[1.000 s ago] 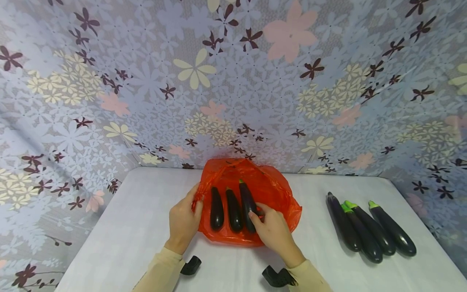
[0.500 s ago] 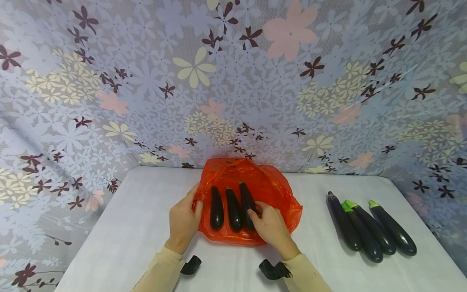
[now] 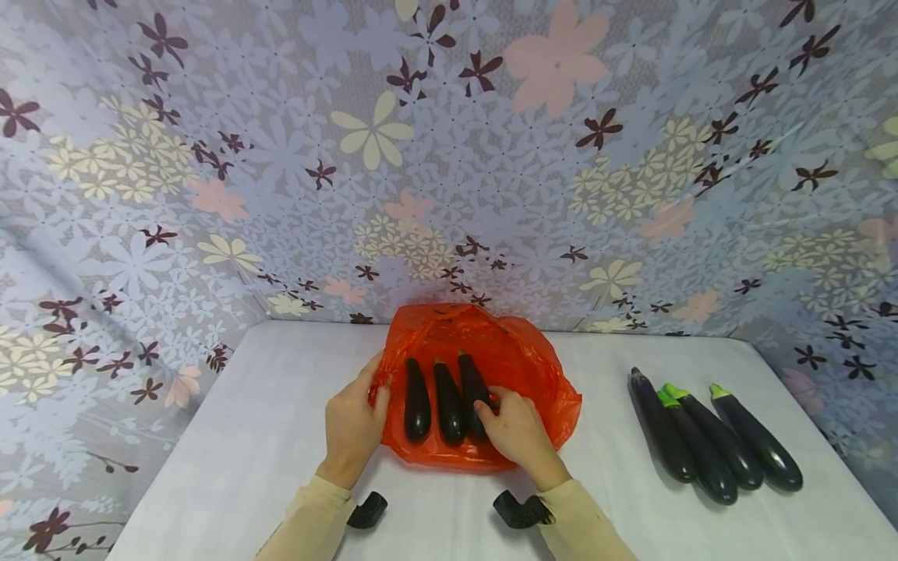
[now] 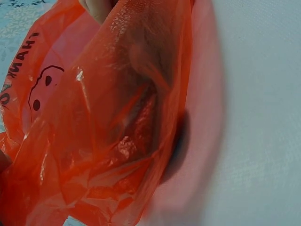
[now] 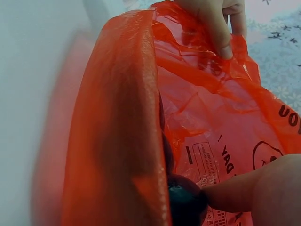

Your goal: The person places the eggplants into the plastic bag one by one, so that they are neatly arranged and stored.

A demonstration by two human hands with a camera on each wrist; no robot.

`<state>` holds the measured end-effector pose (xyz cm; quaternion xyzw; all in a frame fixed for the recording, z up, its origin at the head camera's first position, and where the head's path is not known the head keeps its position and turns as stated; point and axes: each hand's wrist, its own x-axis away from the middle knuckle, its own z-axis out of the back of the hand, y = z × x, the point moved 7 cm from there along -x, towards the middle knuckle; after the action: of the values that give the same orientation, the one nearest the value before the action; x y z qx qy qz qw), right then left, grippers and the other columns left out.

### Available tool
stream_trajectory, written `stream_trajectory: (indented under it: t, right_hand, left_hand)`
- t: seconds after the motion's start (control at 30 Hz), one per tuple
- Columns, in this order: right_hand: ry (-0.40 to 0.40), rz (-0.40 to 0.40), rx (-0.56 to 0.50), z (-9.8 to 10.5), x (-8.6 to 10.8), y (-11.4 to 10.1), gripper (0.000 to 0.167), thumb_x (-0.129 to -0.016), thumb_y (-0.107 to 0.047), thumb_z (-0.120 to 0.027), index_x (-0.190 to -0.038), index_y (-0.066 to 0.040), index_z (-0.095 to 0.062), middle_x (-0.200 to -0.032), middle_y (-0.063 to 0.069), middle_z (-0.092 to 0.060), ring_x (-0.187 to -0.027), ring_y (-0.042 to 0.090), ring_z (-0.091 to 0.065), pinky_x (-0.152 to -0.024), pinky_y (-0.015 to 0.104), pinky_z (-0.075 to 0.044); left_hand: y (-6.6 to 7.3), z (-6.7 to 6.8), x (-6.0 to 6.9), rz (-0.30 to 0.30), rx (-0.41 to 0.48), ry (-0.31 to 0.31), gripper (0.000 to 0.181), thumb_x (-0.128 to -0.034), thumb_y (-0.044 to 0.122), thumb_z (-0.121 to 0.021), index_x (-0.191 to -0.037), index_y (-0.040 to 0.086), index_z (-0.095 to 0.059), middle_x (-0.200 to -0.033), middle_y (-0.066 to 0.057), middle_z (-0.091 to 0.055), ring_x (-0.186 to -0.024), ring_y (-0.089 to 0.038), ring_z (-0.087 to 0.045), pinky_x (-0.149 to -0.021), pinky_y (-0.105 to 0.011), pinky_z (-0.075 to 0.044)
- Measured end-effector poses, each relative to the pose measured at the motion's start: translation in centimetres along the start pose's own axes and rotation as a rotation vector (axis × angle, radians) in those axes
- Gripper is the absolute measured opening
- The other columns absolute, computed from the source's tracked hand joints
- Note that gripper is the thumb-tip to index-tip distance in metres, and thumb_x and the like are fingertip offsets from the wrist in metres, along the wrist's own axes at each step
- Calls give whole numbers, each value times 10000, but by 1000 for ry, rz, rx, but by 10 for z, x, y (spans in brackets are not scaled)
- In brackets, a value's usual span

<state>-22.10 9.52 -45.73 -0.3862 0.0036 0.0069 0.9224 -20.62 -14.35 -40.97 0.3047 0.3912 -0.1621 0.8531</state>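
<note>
An opened red plastic bag (image 3: 519,351) lies on the white table, with three dark eggplants in its mouth: a left eggplant (image 3: 417,405), a middle eggplant (image 3: 449,405) and a right eggplant (image 3: 473,382). My left hand (image 3: 356,417) pinches the bag's left edge between thumb and fingers. My right hand (image 3: 521,428) grips the right eggplant near its lower end, the thumb on top. In the right wrist view the thumb (image 5: 235,190) presses the rounded end of this eggplant (image 5: 186,200). The bag (image 4: 94,132) fills much of the left wrist view and hides most of the left hand.
Several more eggplants (image 3: 708,444) lie side by side on the right of the white table (image 3: 281,374). A flower-patterned cloth (image 3: 449,156) rises behind the table. Black wrist mounts (image 3: 368,510) sit at both sleeves.
My right hand has moved slightly left with the right eggplant, bringing it closer to the middle one. The left hand stays on the bag's edge.
</note>
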Motion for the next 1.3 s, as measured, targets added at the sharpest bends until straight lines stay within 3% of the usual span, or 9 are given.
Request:
stream_trajectory:
  t: [0.57,1.13,1.3]
  right_hand:
    - [-38,-39,-15,-9,-3,-1,438,-950,-230,-673,-1279,56,-633,-1097,154,-702,-939,274,-648,-872,469,-575]
    - [-36,-18,-21,-13,-4,0,403,-958,-221,-652,-1270,35,-640,-974,100,-701,-836,227,-623,-808,423,-588]
    - [-49,-25,-23,-14,-3,0,386,-963,-214,-646,-1266,26,-646,-1033,114,-711,-869,233,-635,-851,449,-582]
  left_hand:
    - [1,0,-1,13,6,-16,421,-872,20,-702,-1289,1,-649,-944,-188,-745,-699,-310,-712,-680,-400,-613]
    - [-1,0,0,11,-3,-9,430,-868,23,-704,-1295,16,-652,-956,-190,-744,-682,-305,-704,-655,-399,-610]
    - [0,0,1,8,2,-9,427,-869,24,-711,-1292,10,-651,-960,-192,-744,-681,-302,-705,-656,-390,-610]
